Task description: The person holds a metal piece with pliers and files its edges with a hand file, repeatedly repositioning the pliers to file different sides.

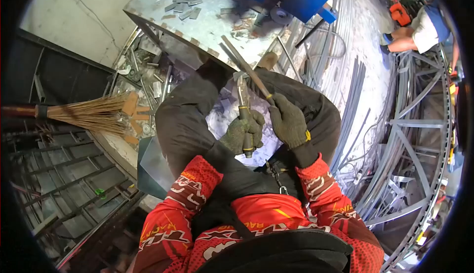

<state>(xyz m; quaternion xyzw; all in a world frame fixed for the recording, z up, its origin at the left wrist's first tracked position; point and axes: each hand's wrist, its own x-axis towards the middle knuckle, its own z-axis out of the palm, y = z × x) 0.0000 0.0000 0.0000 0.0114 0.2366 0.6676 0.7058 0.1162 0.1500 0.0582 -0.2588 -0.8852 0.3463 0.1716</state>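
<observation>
Seated at a metal table (207, 26), a gloved left hand (243, 134) is clamped on pliers (243, 106) above the lap, while the right hand (288, 123) grips a file (245, 68) crossing them.

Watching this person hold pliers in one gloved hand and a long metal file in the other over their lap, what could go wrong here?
The file works close to the left hand gripping the pliers; a slip could perhaps scrape the glove. The work sits above the person's legs, so a dropped piece might land there. Loose metal strips lie on the table close by and could get knocked off.
</observation>
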